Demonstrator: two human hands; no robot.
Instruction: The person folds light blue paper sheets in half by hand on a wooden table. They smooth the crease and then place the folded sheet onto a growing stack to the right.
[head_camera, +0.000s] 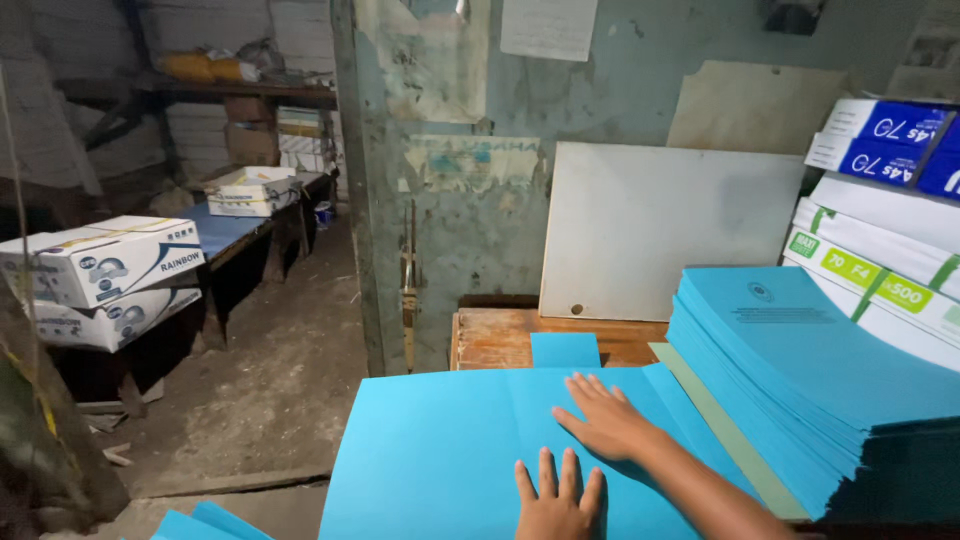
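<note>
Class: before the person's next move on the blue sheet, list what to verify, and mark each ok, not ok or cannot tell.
1. Right hand flat on the blue sheet: ok.
2. Left hand flat on the sheet too: ok.
3. Both hands hold nothing: ok.
4. Sheet lies flat: ok; one crease runs down its middle.
5. Blue stack at the right stands apart from the hands: ok.
6. Sheet's near edge: cannot tell, out of frame.

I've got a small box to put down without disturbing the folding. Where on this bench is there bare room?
Bare wood shows on the wooden table behind the open blue sheet, left of the small blue card. The right is crowded by the tall blue stack; both hands, left and right, press the sheet.
</note>
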